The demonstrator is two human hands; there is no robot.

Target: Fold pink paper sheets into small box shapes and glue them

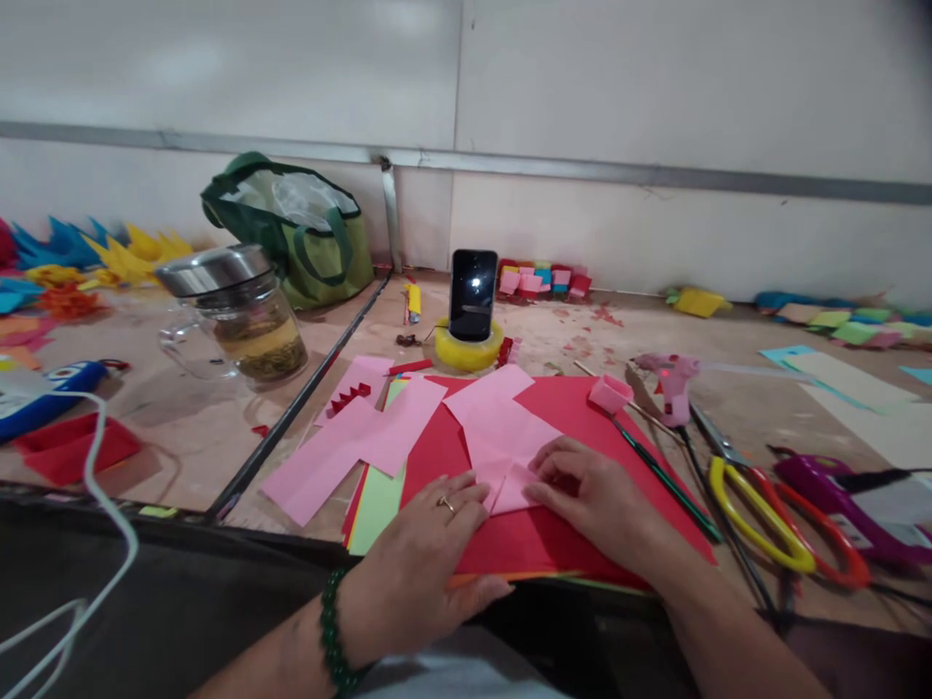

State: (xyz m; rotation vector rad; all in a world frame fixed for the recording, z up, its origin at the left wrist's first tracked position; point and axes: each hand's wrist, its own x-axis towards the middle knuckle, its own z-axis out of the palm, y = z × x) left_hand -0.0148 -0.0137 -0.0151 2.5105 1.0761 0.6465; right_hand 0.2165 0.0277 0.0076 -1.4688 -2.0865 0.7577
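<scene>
Wall [618, 87]: pale board, a metal rail [568, 170] running across it, rising behind the counter [626, 335].
Pink paper [499, 417]: right in front of me on the red sheets [437, 456], its near part folded so that two flaps face each other between my hands.
Left grip: my left hand [415, 553], wearing a ring [446, 503] and a green bracelet [333, 631], is spread, fingertips down at the left flap, thumb well apart from them.
Right grip: my right hand [601, 490] is curled, thumb and fingertips near each other at the right flap; whether they pinch it or merely press on it, I can't make out.
Seam [498, 493]: if one flap slips under uneven pressure, the edges could overlap or gape and the crease could set crooked.
Red sheets: loosely stacked at the counter's front edge, so a hard push could make them skid and drag the pink paper out of line.
Pink strips [320, 476]: loose beside the stack; a wide sweep of my left hand could scatter them.
Glue gun [677, 383]: a red light shows, so it may be hot; a tug on its cable [695, 466] could swing it towards my right hand.
Scissors [734, 458]: near my right arm, where a careless elbow could shove them.
Small pink box [610, 393]: could tip if the sheets shift.
</scene>
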